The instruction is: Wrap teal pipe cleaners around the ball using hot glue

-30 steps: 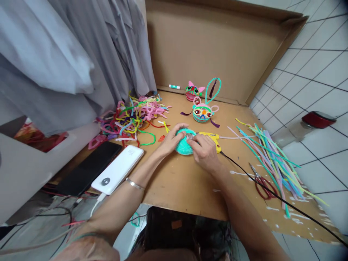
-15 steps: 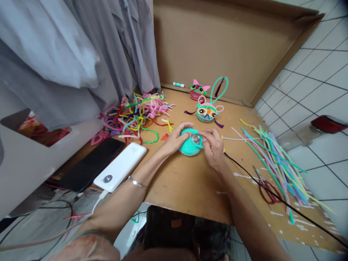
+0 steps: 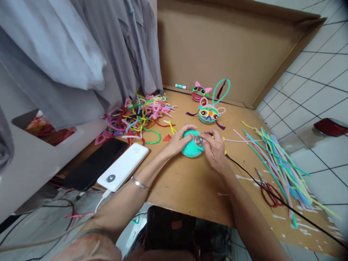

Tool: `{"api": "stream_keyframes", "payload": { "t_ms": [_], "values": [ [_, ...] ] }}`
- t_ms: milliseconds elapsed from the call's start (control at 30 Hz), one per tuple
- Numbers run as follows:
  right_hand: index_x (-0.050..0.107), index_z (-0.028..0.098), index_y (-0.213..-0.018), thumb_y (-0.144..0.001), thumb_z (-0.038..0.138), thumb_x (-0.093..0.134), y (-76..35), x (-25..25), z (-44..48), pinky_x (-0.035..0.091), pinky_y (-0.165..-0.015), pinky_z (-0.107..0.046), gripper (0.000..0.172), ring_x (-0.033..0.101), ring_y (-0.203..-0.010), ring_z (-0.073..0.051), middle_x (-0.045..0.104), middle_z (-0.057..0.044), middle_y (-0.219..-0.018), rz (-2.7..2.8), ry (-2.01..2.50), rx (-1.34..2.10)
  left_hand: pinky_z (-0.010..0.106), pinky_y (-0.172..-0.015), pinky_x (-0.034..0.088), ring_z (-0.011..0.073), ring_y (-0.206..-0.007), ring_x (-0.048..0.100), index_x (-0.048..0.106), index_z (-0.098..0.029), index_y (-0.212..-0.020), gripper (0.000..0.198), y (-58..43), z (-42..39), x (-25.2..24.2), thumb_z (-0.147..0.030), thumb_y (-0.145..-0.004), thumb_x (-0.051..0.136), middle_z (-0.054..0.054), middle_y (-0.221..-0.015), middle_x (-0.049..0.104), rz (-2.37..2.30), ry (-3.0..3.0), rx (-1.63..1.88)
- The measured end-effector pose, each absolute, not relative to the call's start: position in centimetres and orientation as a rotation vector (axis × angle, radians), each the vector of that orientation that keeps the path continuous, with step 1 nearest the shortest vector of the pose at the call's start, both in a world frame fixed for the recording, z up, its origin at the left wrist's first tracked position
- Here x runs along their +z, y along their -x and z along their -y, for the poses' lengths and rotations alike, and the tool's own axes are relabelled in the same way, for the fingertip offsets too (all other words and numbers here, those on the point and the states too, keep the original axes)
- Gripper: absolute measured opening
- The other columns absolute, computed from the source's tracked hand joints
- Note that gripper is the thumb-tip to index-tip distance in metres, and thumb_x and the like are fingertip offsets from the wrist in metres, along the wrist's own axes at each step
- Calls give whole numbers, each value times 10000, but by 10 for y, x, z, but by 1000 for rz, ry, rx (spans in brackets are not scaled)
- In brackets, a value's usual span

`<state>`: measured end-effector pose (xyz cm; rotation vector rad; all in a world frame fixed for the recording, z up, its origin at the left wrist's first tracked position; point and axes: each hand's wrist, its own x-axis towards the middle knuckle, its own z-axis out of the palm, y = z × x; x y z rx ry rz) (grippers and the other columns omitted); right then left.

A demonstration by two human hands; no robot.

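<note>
both hands (image 3: 178,140) (image 3: 214,146) clasp the teal ball (image 3: 191,147); scissors (image 3: 268,187) (right), power bank (image 3: 123,166) left

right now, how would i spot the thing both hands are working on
Start at the cardboard sheet on the floor. Near its middle, the left hand and right hand cup a teal wound ball, plain, unlike the decorated figures behind it.

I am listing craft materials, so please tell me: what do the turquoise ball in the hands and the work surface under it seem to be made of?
The turquoise ball, held between the left hand and right hand, looks wound from fuzzy pipe cleaner: matte, ridged coils, with a clear shiny patch at its top. The work surface looks like plain brown corrugated cardboard, matte, with white glue-like drips.
</note>
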<state>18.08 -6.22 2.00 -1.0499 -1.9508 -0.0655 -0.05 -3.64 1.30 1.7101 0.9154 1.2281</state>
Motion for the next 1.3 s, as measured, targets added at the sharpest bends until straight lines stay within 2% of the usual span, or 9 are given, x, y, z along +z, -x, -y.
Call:
{"api": "stream_keyframes", "payload": {
  "t_ms": [200,433,567,733,867,1300],
  "values": [
    [710,232,-1066,-937,190,431,-179,21,64,492,-864,-406,310,592,-1008,-232,593,-89,-1063,1981,1068,-9,353,-1058,437,219,-1166,584,582,-173,-1182,385,0,38,16,-313,-835,496,70,-1247,640,-912,-1725,1229],
    [685,235,-1068,-976,289,413,-175,22,67,520,-867,-390,292,609,-1006,-217,600,-71,-1027,1829,1030,229,361,-1066,436,226,-1180,580,606,-183,-1170,384,2,35,14,-302,-821,502,64,-1241,654,-926,-1708,1255],
    [648,221,-1080,-968,331,460,-176,26,70,504,-858,-400,245,615,-992,-227,636,-79,-1020,1794,980,200,386,-1068,439,240,-1156,596,658,-165,-1123,379,3,35,17,-274,-805,482,77,-1215,668,-941,-1692,1262],
    [636,213,-917,-879,357,619,-173,28,74,480,-802,-415,150,606,-889,-236,625,-64,-894,1897,948,-9,402,-1073,433,253,-1150,595,724,-178,-1010,333,4,34,18,-282,-801,486,79,-1145,696,-926,-1729,1258],
    [609,223,-781,-880,311,617,-171,26,74,490,-750,-383,133,611,-831,-208,608,-44,-838,1885,944,-14,400,-1071,432,249,-1139,597,735,-192,-988,323,6,33,16,-298,-804,491,73,-1134,700,-917,-1734,1269],
    [587,214,-738,-862,251,636,-169,20,70,501,-739,-346,138,616,-794,-176,604,-20,-796,1827,883,160,420,-1078,424,259,-1144,602,729,-180,-915,297,5,32,17,-310,-765,508,84,-1127,701,-929,-1666,1266]
  ]
}}
